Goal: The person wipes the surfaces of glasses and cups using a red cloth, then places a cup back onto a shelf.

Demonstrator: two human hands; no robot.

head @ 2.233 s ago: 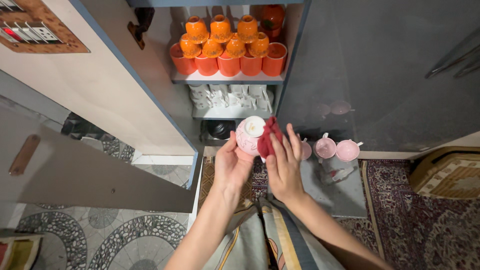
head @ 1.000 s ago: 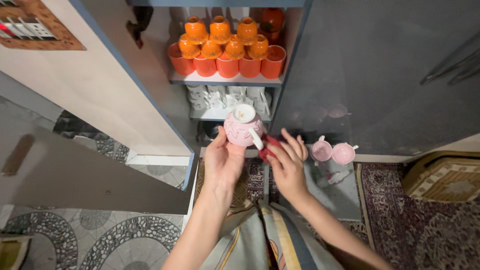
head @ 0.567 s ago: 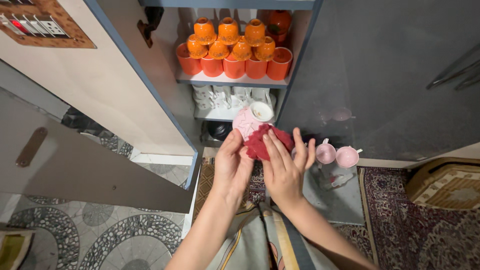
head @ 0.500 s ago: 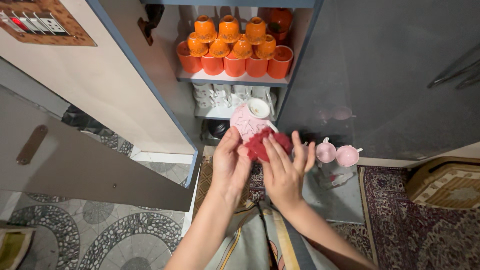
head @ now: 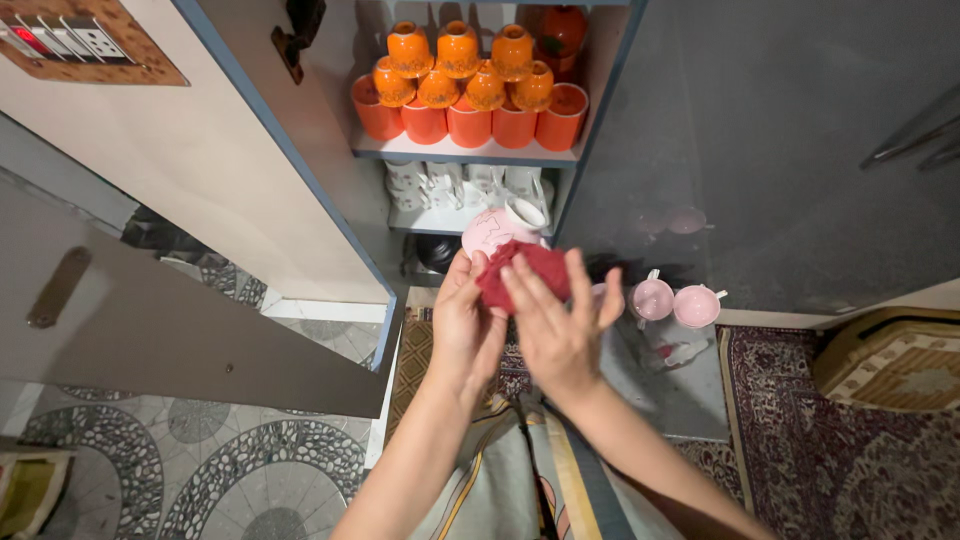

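Nearest, below the pink cup (head: 497, 232), lies a striped cloth (head: 520, 475) over the person's lap, with a patterned carpet (head: 850, 440) to the right of it. The left hand (head: 465, 320) has its grip closed around the cup's rounded side from the left, holding it tipped with its white base turned up and away. The right hand (head: 555, 330) presses a red rag (head: 525, 275) flat against the cup's near side, fingers spread rather than curled, so the rag is pinned, not clenched. The cup looks like glazed ceramic: light, stiff, smooth enough to slip and likely to chip if dropped; the wide body seems the safest hold. The rag is soft and bunches easily. To the right of the cup, two more pink cups (head: 673, 300) sit on a grey mat (head: 690, 385). Beyond the cup, the open cupboard holds white cups (head: 450, 185) on a shelf and stacked orange cups (head: 470, 95) higher up.
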